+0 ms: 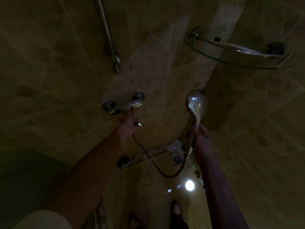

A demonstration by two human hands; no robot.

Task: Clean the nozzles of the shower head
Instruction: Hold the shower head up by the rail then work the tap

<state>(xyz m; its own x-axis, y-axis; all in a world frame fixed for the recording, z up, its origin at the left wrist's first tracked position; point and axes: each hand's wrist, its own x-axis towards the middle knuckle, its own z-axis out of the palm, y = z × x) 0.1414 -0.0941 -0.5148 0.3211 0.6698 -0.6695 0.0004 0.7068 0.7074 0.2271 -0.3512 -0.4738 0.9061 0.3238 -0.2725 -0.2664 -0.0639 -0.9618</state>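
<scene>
The room is dark. A chrome shower head (195, 103) stands upright at centre right, its rounded back towards me, so the nozzles are hidden. My right hand (200, 134) grips its handle from below. A metal hose (165, 172) loops down from the handle and back up to the wall mixer tap (123, 104). My left hand (127, 125) reaches up to the mixer and holds its lever (140, 124) just under the tap body.
A chrome riser pipe (107, 35) runs down the tiled wall above the mixer. A glass corner shelf (237, 53) juts out at upper right. Below lie a pebble-tiled step with a floor drain (177, 160), a dark round object (122, 161), and a bright light reflection (189, 185).
</scene>
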